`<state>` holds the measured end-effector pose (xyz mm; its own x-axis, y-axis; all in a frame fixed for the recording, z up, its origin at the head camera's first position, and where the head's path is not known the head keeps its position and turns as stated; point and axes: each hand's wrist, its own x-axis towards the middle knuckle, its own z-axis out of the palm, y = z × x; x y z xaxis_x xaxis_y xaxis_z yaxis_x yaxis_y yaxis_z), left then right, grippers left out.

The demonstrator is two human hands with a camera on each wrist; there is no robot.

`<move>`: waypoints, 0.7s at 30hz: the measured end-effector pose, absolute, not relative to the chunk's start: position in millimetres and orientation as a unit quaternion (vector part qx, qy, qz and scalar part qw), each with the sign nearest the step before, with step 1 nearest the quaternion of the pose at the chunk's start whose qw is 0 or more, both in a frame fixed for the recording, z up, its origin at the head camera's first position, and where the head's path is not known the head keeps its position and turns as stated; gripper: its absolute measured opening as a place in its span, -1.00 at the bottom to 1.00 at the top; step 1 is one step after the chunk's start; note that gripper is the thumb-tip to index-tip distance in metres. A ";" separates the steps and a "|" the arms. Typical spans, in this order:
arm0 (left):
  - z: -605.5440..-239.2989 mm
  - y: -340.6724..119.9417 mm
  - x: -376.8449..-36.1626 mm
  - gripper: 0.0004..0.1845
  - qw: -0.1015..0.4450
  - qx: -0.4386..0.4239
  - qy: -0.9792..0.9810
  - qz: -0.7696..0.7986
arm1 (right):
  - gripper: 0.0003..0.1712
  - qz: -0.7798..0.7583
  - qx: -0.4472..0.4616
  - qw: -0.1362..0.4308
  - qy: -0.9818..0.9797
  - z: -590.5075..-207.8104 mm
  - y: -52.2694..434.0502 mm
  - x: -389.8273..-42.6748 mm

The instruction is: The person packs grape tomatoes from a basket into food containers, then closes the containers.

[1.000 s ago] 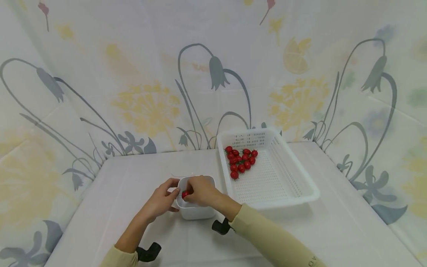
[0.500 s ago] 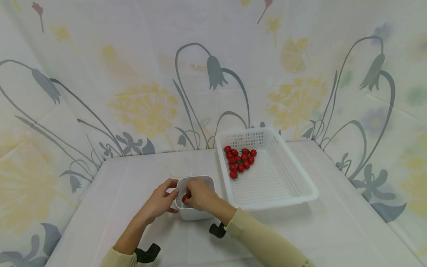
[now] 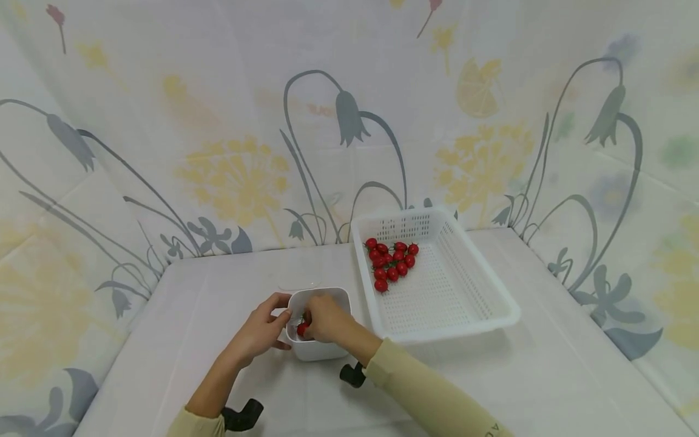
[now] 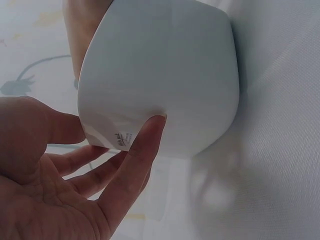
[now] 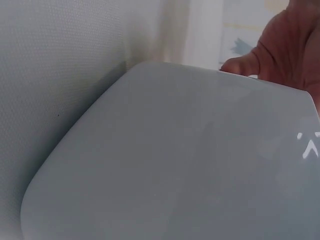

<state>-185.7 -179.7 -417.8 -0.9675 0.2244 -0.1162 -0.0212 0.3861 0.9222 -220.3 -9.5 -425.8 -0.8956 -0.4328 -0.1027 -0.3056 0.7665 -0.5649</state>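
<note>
A small white box (image 3: 322, 349) with rounded corners stands on the table in the head view. My left hand (image 3: 261, 328) steadies its left side. The left wrist view shows the left thumb at the rim and a finger pressed on the outer wall (image 4: 170, 70). Inside the box, my right hand (image 3: 326, 318) reaches down and pinches a red cherry tomato (image 3: 302, 329) near the floor. The right fingertips are partly hidden by the hand and the wall. In the right wrist view the box wall (image 5: 175, 160) fills most of the picture, with part of the left hand (image 5: 287, 52) beyond it.
To the right of the box stands a larger white perforated basket (image 3: 437, 331). Several cherry tomatoes (image 3: 392, 274) are clustered along its left side. A clear, thin-edged item (image 3: 297, 287) lies just behind the box. Flower-printed cloth (image 3: 240, 170) rises behind the white table (image 3: 218, 285).
My right hand has lowered the cherry tomato deeper into the box. My left hand keeps its place at the side. The head view has shifted slightly.
</note>
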 end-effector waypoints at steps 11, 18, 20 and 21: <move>-415.3 -179.9 -185.6 -0.62 0.120 0.065 0.824 0.549 | -0.66 -0.281 -0.222 0.086 0.930 -426.9 -8.8 -219.0; -416.1 -179.1 -185.2 -0.61 0.122 0.065 0.824 0.550 | -0.70 -0.292 -0.221 0.053 0.929 -428.2 -7.6 -216.8; -416.8 -179.4 -185.6 -0.60 0.121 0.065 0.824 0.549 | -0.72 -0.280 -0.224 0.034 0.933 -427.8 -7.4 -216.6; -417.1 -179.6 -185.8 -0.60 0.121 0.065 0.824 0.549 | -0.73 -0.274 -0.229 0.022 0.934 -427.3 -7.2 -216.4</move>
